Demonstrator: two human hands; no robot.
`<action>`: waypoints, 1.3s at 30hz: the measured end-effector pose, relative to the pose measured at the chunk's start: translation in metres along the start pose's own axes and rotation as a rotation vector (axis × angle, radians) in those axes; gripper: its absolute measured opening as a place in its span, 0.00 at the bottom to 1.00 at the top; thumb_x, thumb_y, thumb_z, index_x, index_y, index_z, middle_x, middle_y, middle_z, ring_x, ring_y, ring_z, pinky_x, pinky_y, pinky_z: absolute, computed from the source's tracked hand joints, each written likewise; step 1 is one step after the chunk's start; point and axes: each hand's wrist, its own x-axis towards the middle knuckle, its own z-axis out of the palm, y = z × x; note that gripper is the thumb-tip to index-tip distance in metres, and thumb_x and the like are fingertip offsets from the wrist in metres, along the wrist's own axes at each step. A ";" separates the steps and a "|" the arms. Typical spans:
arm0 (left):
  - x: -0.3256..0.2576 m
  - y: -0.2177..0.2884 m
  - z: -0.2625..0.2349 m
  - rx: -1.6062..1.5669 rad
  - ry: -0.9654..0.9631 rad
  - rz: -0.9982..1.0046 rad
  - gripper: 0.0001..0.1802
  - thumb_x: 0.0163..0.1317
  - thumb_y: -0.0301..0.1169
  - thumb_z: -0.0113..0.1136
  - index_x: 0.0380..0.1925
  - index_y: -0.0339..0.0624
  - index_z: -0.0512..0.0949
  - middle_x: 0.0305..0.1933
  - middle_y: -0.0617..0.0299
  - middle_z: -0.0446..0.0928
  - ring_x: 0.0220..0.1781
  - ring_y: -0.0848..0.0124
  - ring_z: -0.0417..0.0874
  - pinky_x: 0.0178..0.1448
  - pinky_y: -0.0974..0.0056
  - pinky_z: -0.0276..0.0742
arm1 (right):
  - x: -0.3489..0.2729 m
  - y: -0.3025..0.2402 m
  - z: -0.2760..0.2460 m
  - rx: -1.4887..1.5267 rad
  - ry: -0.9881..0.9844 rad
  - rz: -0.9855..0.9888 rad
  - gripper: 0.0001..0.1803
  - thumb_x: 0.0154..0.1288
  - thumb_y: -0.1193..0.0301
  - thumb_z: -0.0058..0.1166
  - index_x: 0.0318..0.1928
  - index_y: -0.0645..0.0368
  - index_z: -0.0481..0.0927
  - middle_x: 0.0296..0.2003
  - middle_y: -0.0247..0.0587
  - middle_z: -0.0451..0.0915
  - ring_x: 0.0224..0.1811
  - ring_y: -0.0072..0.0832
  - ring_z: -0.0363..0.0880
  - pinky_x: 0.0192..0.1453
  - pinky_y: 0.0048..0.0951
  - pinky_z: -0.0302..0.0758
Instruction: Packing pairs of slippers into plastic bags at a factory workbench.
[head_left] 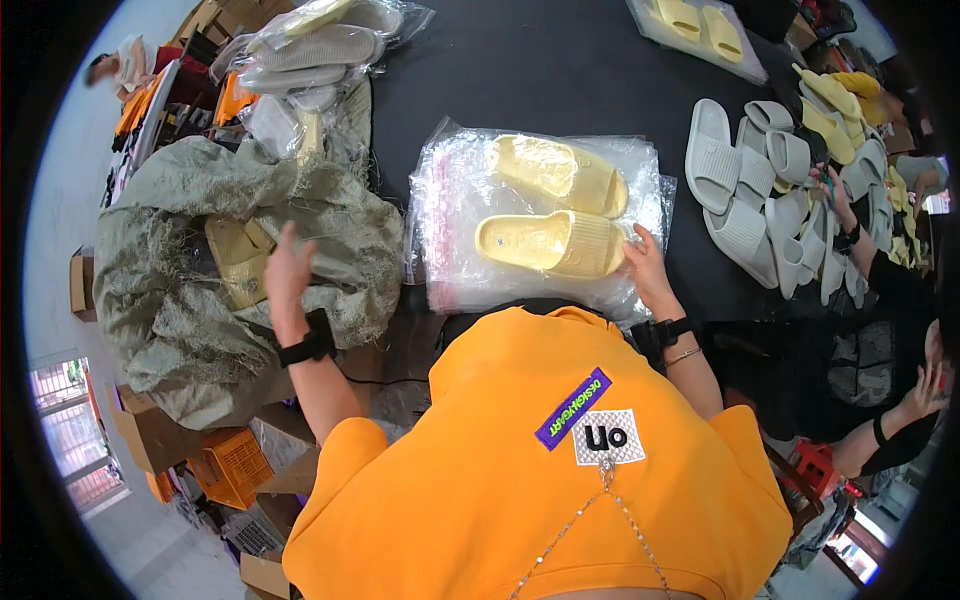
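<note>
A: Hands first. What do we log?

B: Right hand (648, 265): half curled at the right edge of the bag stack (452, 225), fingertips touching the toe end of the nearer yellow slipper (565, 245). We can't tell if it's pinching. Left hand (289, 272): left of the bag stack, over the olive sack (150, 255), fingers loosely spread, nothing held that we can see.

A: Slippers?

B: Nearer one plus the farther yellow slipper (560, 175), both on the bag stack, toes rightward. Whether film covers either, we can't say.

A: Progress?

B: We'd judge it mid-run. Looks done: the wrapped yellow slippers (238, 262) in the sack, left of the bag stack. Looks left: this pair, plus loose grey slippers (712, 160) on the black desk (490, 70), right of the bag stack. A bagged yellow pair (700, 28) lies beyond the bag stack, to its right. No total, so we can't put a fraction on it.

A: Writing?

B: Lettering on the shirt's purple patch (573, 409) and white patch (605, 437), nearer the wearer than the bag stack; we don't transcribe it. The insole mark (501, 242) on the nearer slipper is too small for us to read.
</note>
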 end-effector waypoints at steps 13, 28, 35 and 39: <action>0.053 0.066 0.070 -0.575 0.079 0.593 0.13 0.53 0.27 0.60 0.41 0.44 0.78 0.41 0.55 0.76 0.39 0.64 0.78 0.45 0.64 0.73 | -0.028 0.000 -0.011 -0.370 0.142 0.008 0.24 0.61 0.59 0.51 0.53 0.61 0.69 0.36 0.39 0.75 0.33 0.22 0.74 0.27 0.24 0.72; 0.033 0.160 0.103 -0.144 -0.292 1.108 0.16 0.62 0.43 0.49 0.44 0.49 0.77 0.38 0.57 0.76 0.41 0.66 0.74 0.46 0.59 0.67 | -0.022 -0.005 -0.006 0.127 0.226 0.006 0.15 0.67 0.63 0.43 0.49 0.59 0.67 0.42 0.39 0.73 0.38 0.23 0.73 0.33 0.25 0.72; 0.037 0.120 0.132 -1.051 -0.685 -0.041 0.18 0.68 0.42 0.40 0.47 0.42 0.69 0.37 0.58 0.74 0.33 0.68 0.76 0.39 0.63 0.73 | -0.031 -0.009 -0.005 0.028 0.188 0.059 0.18 0.66 0.60 0.45 0.49 0.58 0.69 0.42 0.36 0.74 0.39 0.22 0.73 0.33 0.23 0.70; 0.018 0.124 0.131 -1.328 -1.034 -0.160 0.19 0.69 0.43 0.35 0.46 0.42 0.68 0.36 0.58 0.73 0.33 0.68 0.76 0.36 0.62 0.75 | -0.017 0.007 -0.011 -0.006 0.152 0.023 0.15 0.65 0.62 0.47 0.48 0.56 0.70 0.38 0.33 0.74 0.37 0.20 0.72 0.32 0.22 0.70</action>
